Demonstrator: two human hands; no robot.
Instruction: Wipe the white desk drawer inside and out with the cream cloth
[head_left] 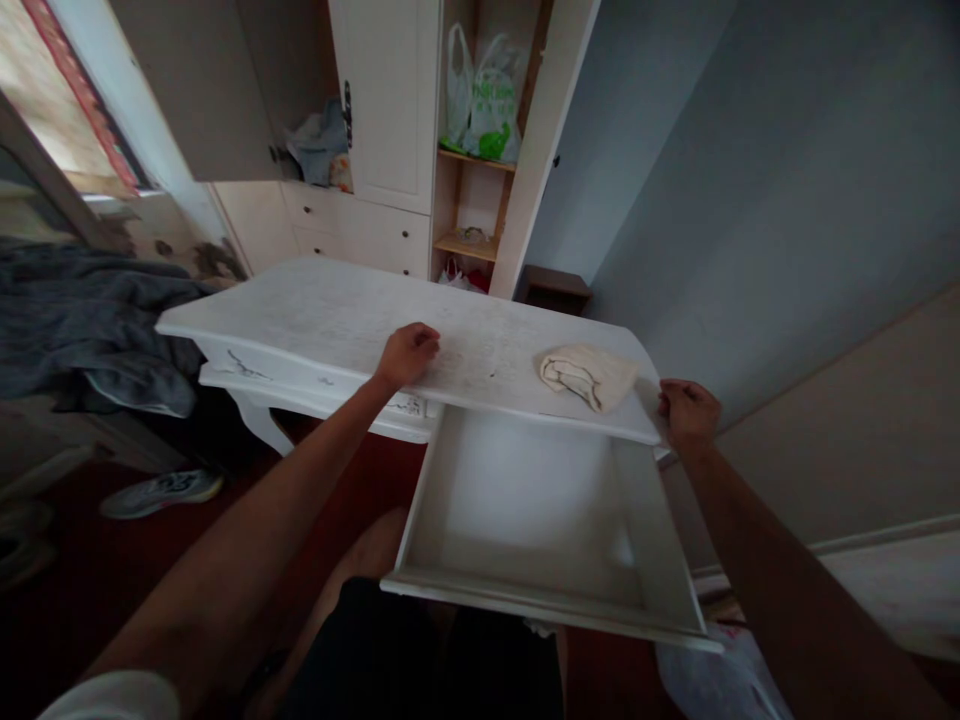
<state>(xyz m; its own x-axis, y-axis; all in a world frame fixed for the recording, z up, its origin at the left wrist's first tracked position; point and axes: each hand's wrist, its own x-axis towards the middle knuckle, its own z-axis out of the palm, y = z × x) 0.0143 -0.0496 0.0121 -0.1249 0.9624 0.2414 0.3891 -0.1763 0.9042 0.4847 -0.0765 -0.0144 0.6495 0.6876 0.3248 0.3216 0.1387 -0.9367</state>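
A white table (352, 310) with a wavy front edge and a worn, speckled top stands before me. Its right drawer (525, 500) is pulled out toward my lap, and the drawer's bottom is bare. My left hand (409, 353) is at the middle of the tabletop, fingers curled in, with nothing visible in them. Just past the table's right end is my right hand (690, 410), also with bent fingers and no object showing; whether it touches the edge I cannot tell. Between the hands, a folded cream cloth (589, 375) lies near the right end of the top.
Behind the table stands a white wardrobe (390, 100) with doors open and a plastic bag (491, 110) on a shelf. Dark grey clothing (90, 320) is heaped at left, above a shoe (161, 493) on the floor. Another plastic bag (720, 670) lies below the drawer's right side.
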